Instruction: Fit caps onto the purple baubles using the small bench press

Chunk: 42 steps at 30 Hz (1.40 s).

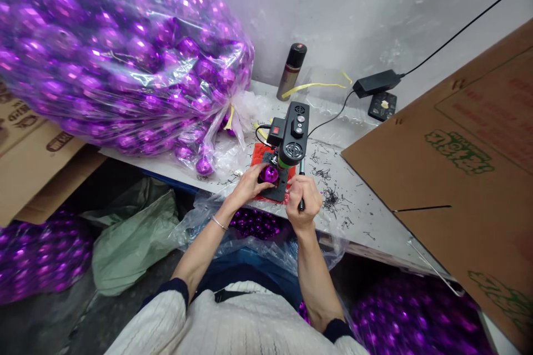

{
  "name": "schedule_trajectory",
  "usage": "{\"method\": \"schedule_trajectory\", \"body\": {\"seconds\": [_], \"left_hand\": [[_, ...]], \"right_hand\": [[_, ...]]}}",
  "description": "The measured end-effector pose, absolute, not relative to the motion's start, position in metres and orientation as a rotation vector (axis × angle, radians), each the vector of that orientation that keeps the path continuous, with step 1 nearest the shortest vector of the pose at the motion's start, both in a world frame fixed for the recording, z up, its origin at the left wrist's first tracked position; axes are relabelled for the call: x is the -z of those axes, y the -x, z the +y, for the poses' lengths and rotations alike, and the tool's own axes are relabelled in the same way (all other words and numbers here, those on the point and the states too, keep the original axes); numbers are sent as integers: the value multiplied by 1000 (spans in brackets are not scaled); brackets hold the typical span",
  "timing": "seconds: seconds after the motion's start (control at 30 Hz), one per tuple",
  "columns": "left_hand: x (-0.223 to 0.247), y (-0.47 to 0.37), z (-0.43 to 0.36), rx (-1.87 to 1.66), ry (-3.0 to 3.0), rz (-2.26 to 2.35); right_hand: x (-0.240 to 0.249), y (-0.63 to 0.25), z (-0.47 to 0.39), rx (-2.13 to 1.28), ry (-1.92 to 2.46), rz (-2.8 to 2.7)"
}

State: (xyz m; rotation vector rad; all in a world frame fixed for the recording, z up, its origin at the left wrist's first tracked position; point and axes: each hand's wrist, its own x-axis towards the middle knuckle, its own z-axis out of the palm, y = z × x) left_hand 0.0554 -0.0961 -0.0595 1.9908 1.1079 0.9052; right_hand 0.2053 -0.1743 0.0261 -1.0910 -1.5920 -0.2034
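Observation:
A shiny purple ball [270, 173] sits under the head of a small black bench machine [293, 132], over its dark base plate [275, 193]. The fingers and thumb of my left hand [250, 183] curve around the ball from the left and grip it. Wrapped around the black handle of the machine's lever [301, 204] is my right hand [307, 198], just right of the base. A red mat [259, 151] lies beneath the machine. The exact contact between machine head and ball is hidden.
A big clear bag of purple balls [166, 83] fills the left, with one loose ball [204, 166] near it. A spray can [292, 71], power adapter [377, 84] and cable stand behind. Cardboard box [449, 122] at right; black bits [331, 197] litter the table.

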Motion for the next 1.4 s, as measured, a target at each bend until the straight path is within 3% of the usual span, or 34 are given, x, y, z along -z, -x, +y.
{"method": "schedule_trajectory", "body": {"seconds": [0.6, 0.87, 1.4], "left_hand": [[66, -60, -95, -903, -1866, 1248], [73, -44, -80, -912, -1526, 958], [67, -86, -123, -1057, -1931, 1323]], "right_hand": [[-25, -207, -175, 220, 1100, -1610], [-25, -206, -174, 220, 1086, -1599], [-26, -205, -175, 227, 1108, -1590]]}}
